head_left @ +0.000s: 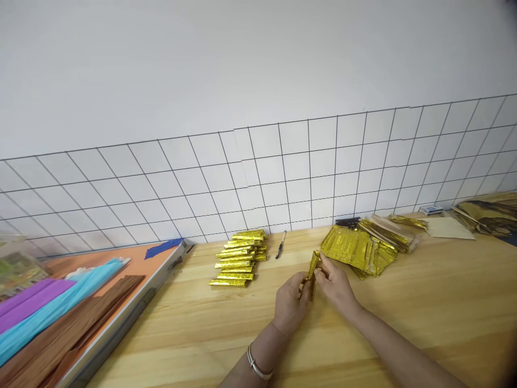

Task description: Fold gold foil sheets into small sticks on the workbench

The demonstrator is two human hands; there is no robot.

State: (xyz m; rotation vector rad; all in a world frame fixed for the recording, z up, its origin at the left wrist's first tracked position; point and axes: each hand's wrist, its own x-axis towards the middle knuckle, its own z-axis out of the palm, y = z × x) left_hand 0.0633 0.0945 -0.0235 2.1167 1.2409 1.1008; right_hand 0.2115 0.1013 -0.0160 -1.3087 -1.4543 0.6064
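Between my two hands, just above the wooden table (181, 323), is a folded strip of gold foil paper (313, 264). My left hand (291, 302), with a bangle on its wrist, pinches the strip's lower part. On the upper right edge of the same strip, the fingers of my right hand (336, 283) are closed. A stack of narrow folded gold strips (236, 264) lies to the left of my hands. Behind my right hand spreads a pile of flat, creased gold foil paper (351, 248).
A black pen (280, 245) lies behind my hands. At left, a raised-edge orange board (135, 261) carries purple, blue (76, 288) and brown crepe paper (72, 323). Toward the right back are a pale sheet (450, 228), a small box (431, 210) and a gridded wall (266, 172).
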